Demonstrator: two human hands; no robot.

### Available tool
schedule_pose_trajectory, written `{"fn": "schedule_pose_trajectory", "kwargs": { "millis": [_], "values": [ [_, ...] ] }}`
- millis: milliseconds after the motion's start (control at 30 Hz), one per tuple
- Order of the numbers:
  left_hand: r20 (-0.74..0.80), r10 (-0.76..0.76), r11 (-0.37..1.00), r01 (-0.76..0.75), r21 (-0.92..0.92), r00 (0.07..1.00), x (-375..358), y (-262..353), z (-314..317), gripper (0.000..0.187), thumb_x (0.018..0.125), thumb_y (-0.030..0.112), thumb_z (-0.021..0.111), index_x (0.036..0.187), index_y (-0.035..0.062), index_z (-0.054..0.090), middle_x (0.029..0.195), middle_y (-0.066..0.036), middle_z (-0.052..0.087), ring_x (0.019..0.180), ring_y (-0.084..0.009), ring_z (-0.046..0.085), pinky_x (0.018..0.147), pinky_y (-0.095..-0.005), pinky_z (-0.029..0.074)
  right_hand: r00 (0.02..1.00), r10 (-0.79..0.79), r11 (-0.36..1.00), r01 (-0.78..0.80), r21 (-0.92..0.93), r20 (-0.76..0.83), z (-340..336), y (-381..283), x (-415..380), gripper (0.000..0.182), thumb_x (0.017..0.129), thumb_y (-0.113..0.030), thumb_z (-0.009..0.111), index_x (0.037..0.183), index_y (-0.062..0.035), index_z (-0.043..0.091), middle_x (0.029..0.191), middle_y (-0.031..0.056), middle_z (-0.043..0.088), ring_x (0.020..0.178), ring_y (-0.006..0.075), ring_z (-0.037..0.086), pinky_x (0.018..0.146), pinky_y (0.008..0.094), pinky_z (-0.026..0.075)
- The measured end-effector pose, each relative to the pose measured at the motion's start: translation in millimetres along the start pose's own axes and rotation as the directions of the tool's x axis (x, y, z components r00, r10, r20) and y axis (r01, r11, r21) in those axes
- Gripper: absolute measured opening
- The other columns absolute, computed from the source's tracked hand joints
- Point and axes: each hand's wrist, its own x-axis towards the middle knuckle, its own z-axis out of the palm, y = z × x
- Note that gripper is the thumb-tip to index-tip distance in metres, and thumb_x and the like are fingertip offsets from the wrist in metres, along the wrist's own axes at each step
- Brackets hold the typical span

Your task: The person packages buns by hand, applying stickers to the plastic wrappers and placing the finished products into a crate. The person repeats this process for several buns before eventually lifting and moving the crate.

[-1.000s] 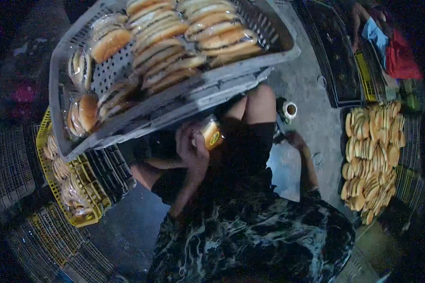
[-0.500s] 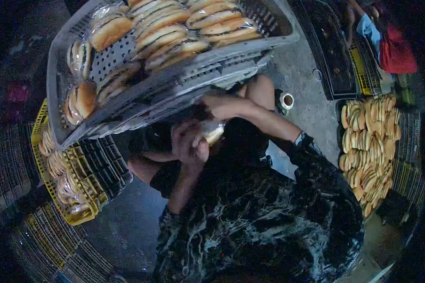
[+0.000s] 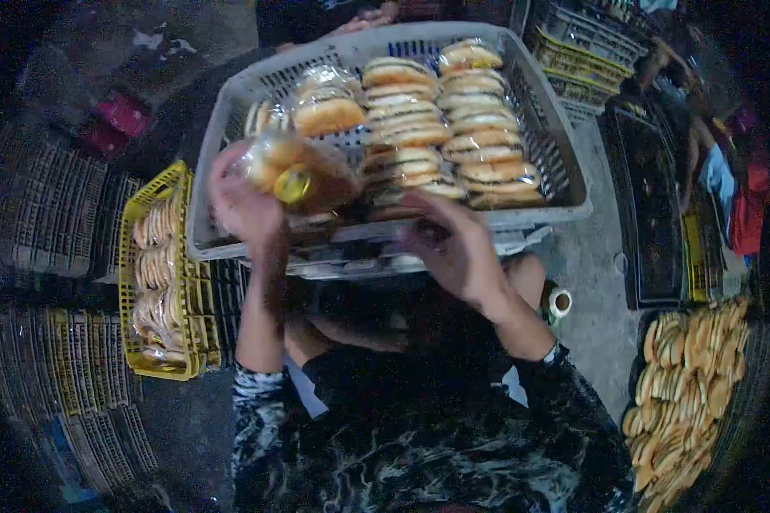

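Observation:
My left hand (image 3: 246, 201) is closed around a bun in clear plastic wrap (image 3: 287, 162), over the near left part of a grey crate (image 3: 577, 184). A round yellow patch shows on the wrap, and the bun is blurred by motion. My right hand (image 3: 458, 248) is at the crate's near edge, its fingers curved and apart, with nothing visible in them. Rows of wrapped filled buns (image 3: 406, 124) lie in the crate. Another wrapped bun (image 3: 329, 111) sits just beyond my left hand.
To the left stands a yellow crate (image 3: 184, 274) of wrapped buns, beside stacked crates (image 3: 47, 214). Many unwrapped buns (image 3: 689, 385) are piled at right. A roll (image 3: 559, 302) stands near my right knee. Another person's hand (image 3: 368, 21) is beyond the grey crate.
My hands have come up from my lap to the grey crate and moved apart, the left carrying the wrapped bun. The view has shifted, showing the whole crate.

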Motion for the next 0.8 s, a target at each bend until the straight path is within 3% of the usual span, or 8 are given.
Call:
{"fn": "schedule_pose_trajectory", "kwargs": {
  "millis": [67,133,167,233,367,567,667,800],
  "values": [
    [0.437,0.237,0.793,-0.433,0.428,0.868,18,-28,-6,0.029,0.078,0.014,0.048,0.103,-0.0011,0.042,0.091,-0.016,0.053,0.083,-0.0295,0.053,0.073,-0.035,0.044,0.976,-0.136,0.958,0.085,-0.274,-0.172,-11,13,11,0.027,0.069,-0.004,0.061,0.095,-0.0006,0.053,0.081,0.0137,0.058,0.07,0.0208,0.058,0.061,0.0277,0.045],
    [0.638,-0.47,0.669,-0.225,0.708,0.61,13,-50,1,0.05,0.071,0.014,0.053,0.115,-0.0003,0.035,0.109,-0.02,0.045,0.098,-0.0344,0.046,0.083,-0.0376,0.039,0.975,-0.167,0.849,0.067,-0.524,-0.146,-20,28,22,0.034,0.07,-0.021,0.059,0.097,-0.0014,0.052,0.085,0.0163,0.057,0.076,0.0293,0.056,0.064,0.0351,0.045],
    [0.628,-0.468,0.664,-0.221,0.714,0.622,10,-62,5,0.05,0.071,0.014,0.053,0.115,-0.0003,0.035,0.109,-0.02,0.045,0.098,-0.0344,0.046,0.083,-0.0376,0.039,0.974,-0.181,0.849,0.083,-0.522,-0.139,-19,28,23,0.034,0.07,-0.021,0.059,0.097,-0.0014,0.052,0.085,0.0163,0.057,0.076,0.0293,0.056,0.064,0.0351,0.045],
    [0.77,-0.528,0.695,-0.338,0.635,0.359,2,-83,13,0.061,0.069,0.022,0.056,0.12,0.0006,0.031,0.121,-0.021,0.036,0.108,-0.0333,0.039,0.089,-0.0371,0.035,0.991,0.135,0.659,-0.085,-0.747,0.006,-17,26,15,0.027,0.074,-0.026,0.056,0.089,-0.0027,0.055,0.077,0.0161,0.058,0.064,0.0311,0.057,0.055,0.037,0.045],
    [0.759,-0.486,0.653,-0.398,0.645,0.434,7,-101,4,0.067,0.069,0.032,0.056,0.123,0.003,0.028,0.124,-0.021,0.032,0.113,-0.0324,0.034,0.093,-0.0374,0.03,0.983,0.166,0.747,-0.077,-0.66,0.074,-19,26,14,0.027,0.073,-0.029,0.057,0.086,-0.0048,0.055,0.072,0.0164,0.058,0.062,0.0317,0.056,0.053,0.0376,0.045],
    [0.676,-0.692,0.548,-0.426,0.72,0.252,11,-68,8,0.064,0.072,0.037,0.054,0.123,0.0058,0.03,0.123,-0.02,0.032,0.113,-0.0326,0.033,0.093,-0.0375,0.029,0.982,0.187,0.81,-0.136,-0.57,0.031,-21,18,17,0.029,0.071,-0.03,0.058,0.087,-0.0058,0.055,0.073,0.0129,0.059,0.068,0.0295,0.058,0.058,0.0362,0.047],
    [0.762,-0.547,0.731,-0.247,0.637,0.347,7,-68,-9,0.061,0.072,0.034,0.056,0.12,0.0046,0.033,0.122,-0.02,0.034,0.112,-0.0336,0.033,0.093,-0.0386,0.029,0.986,0.169,0.848,-0.138,-0.511,0.014,-23,22,15,0.031,0.071,-0.03,0.059,0.088,-0.0054,0.056,0.075,0.0126,0.059,0.07,0.0287,0.058,0.06,0.0358,0.047],
    [0.688,-0.281,0.562,-0.466,0.683,0.669,24,-56,-56,0.062,0.072,0.037,0.057,0.118,0.0036,0.034,0.12,-0.023,0.034,0.112,-0.0379,0.031,0.093,-0.04,0.028,0.985,0.164,0.845,-0.113,-0.523,0.053,-30,15,18,0.031,0.07,-0.031,0.06,0.087,-0.0048,0.056,0.073,0.0124,0.059,0.068,0.0289,0.058,0.061,0.0354,0.046]
  ]
}}
